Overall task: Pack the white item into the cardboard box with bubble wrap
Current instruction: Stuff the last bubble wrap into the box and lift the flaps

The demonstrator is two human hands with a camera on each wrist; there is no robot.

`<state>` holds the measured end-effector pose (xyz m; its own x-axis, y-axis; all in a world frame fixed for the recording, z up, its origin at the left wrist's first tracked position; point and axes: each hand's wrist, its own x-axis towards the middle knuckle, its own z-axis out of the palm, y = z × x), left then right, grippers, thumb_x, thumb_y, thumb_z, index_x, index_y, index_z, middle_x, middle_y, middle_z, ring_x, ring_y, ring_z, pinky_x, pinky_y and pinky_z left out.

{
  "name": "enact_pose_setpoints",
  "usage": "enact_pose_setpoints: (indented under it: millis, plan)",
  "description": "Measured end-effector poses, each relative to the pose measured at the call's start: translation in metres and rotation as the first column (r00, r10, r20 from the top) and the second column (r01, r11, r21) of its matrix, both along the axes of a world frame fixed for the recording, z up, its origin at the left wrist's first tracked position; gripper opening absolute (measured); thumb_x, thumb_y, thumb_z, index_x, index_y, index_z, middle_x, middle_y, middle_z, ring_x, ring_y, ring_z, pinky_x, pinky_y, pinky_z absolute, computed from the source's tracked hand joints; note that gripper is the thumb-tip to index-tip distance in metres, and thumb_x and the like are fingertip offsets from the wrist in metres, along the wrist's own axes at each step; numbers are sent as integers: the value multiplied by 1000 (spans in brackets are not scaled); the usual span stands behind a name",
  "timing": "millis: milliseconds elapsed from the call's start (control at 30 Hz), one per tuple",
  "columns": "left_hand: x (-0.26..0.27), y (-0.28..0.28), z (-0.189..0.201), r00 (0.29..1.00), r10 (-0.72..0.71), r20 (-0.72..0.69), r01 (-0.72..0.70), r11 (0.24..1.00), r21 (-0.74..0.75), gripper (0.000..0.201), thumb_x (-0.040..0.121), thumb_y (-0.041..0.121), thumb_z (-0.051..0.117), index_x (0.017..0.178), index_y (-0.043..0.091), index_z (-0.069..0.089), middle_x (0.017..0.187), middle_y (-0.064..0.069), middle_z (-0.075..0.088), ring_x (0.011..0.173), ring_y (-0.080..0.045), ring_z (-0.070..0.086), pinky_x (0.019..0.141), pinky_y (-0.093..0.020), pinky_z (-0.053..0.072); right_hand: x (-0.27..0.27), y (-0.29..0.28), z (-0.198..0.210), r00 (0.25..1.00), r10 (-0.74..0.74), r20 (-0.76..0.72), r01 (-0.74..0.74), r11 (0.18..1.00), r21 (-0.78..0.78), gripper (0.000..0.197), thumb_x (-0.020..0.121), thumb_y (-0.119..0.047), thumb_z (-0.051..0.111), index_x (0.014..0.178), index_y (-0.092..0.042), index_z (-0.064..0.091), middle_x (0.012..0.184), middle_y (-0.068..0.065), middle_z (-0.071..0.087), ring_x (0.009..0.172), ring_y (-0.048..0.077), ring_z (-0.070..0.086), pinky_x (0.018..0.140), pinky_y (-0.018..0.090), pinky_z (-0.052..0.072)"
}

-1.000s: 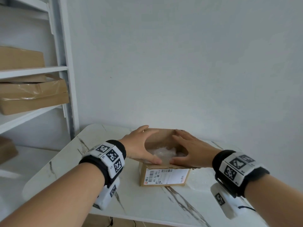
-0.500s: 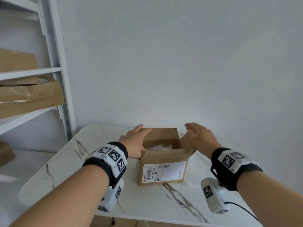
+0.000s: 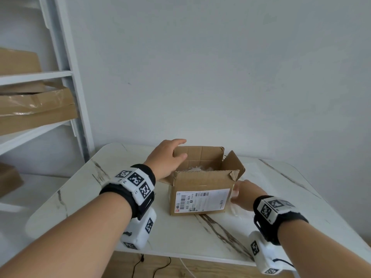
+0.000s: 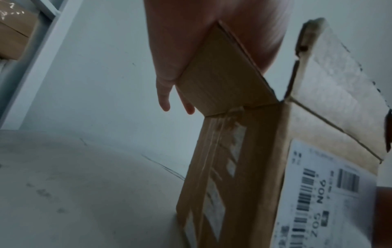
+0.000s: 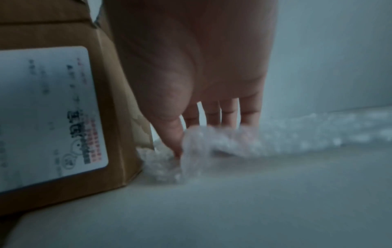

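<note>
A small cardboard box [image 3: 200,189] with a shipping label stands on the white marble table [image 3: 200,243], its flaps up. Crumpled bubble wrap [image 3: 198,168] shows inside; I cannot make out the white item. My left hand [image 3: 176,150] grips the top edge of the left flap [image 4: 222,72], thumb on the inner side, fingers [image 4: 164,100] down the outer side. My right hand [image 3: 235,194] is low beside the box's right wall. There its thumb and fingers pinch a loose sheet of bubble wrap [image 5: 222,142] that lies on the table.
A white shelf unit [image 3: 66,81] at the left holds flat cardboard boxes [image 3: 36,109]. The wall runs close behind the table. The bubble wrap sheet [image 3: 243,212] trails off to the right of the box. Cables hang below the table's front edge.
A second ago both hands lay inside the open top of the box. They moved out to the side flaps; the right hand has since dropped to the bubble wrap beside the box.
</note>
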<state>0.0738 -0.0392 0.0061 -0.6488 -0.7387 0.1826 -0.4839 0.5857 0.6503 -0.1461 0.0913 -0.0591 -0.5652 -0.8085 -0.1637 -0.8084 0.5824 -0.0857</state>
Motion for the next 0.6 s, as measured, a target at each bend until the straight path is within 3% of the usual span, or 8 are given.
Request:
enact_pose_setpoints:
  millis: [100,200,267,400,500,600]
  plan:
    - [2,1,3,1000,5,16,-5,1000,20,47,97,35,48,143,30,40,144,0,44,127,-16,46,97,-25,34,-2,0,6,999,-34,-27,34,999,-17,18,86,-19,40,89,-17,58,98,1,64,93,21,63,84,34,53]
    - [3,1,15,1000,5,-3,-5,1000,30,44,98,34,48,141,28,43,143,0,46,131,-16,44,102,-27,34,-9,2,32,994,-109,-4,107,983,-147,18,83,-16,40,68,-18,51,84,3,62,83,23,62,75,32,52]
    - [2,2,25,1000,-2,-17,2,1000,15,41,98,33,48,138,26,48,142,1,48,131,-15,43,99,-24,32,-12,4,60,987,-156,34,159,941,-300,17,84,-17,45,73,-16,58,83,4,64,81,25,62,71,30,49]
    - [-4,6,51,996,-27,-83,27,1000,3,39,97,33,49,136,27,51,139,2,50,129,-16,46,96,-24,35,-2,9,122,983,-165,82,180,777,-604,17,84,-23,49,79,-15,63,80,5,67,75,26,62,62,26,43]
    - [-12,17,73,977,-42,-210,61,994,86,47,97,41,46,143,34,38,135,1,53,117,-15,54,93,-28,43,21,6,149,999,-31,28,42,676,-736,17,86,-25,52,83,-16,66,79,2,68,75,24,63,62,29,46]
    - [-16,31,87,937,-95,-337,159,973,169,54,96,52,41,146,50,21,134,5,48,101,-13,66,92,-32,51,52,3,150,975,117,-188,-219,653,-725,13,84,-27,54,86,-22,66,84,-8,66,73,15,59,60,25,44]
